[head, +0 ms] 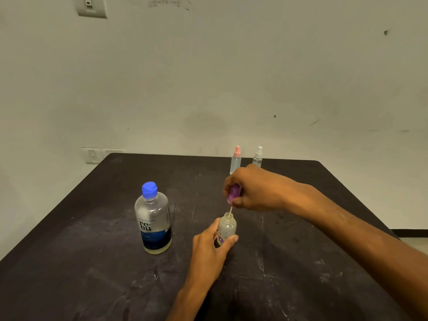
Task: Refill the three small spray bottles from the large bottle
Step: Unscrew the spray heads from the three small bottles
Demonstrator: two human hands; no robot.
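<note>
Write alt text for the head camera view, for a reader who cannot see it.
A person's left hand grips a small open bottle on a dark table, while the right hand holds its purple spray top just above the neck. A large blue-capped bottle stands to the left; two more spray bottles stand behind.

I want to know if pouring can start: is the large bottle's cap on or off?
On. The blue cap sits on the neck of the large bottle, which stands upright on the table, untouched by either hand.

Dark scuffed table (92, 262), lower frame; stained pale wall (231, 77) behind; wall switch plates (91, 6), (102, 155), left.
</note>
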